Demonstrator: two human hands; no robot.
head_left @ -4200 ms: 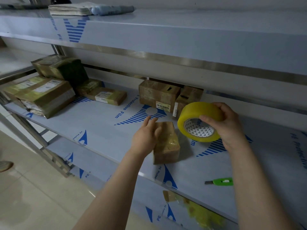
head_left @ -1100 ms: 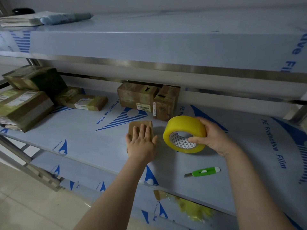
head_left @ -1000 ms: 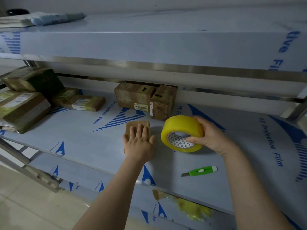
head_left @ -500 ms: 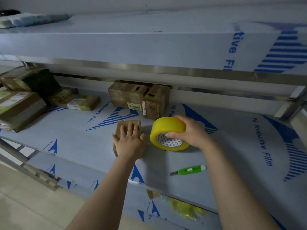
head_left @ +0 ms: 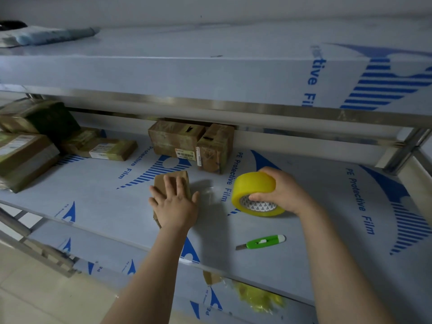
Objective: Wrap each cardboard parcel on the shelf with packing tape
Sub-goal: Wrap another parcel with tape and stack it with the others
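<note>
My left hand (head_left: 174, 206) flat, fingers (head_left: 167, 185) spread, parcel (head_left: 161, 181) mostly hidden beneath, right hand (head_left: 285, 191) gripping tape roll (head_left: 253, 187), fingertips (head_left: 254, 197) masking its core.

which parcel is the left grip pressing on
The small plain parcel under the left grip, alone in front; the other parcels sit untouched at the back and far left.

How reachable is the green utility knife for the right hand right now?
Probably yes: the green utility knife lies uncovered close by the right hand, nothing between them, but that hand is gripping the yellow tape roll.
</note>
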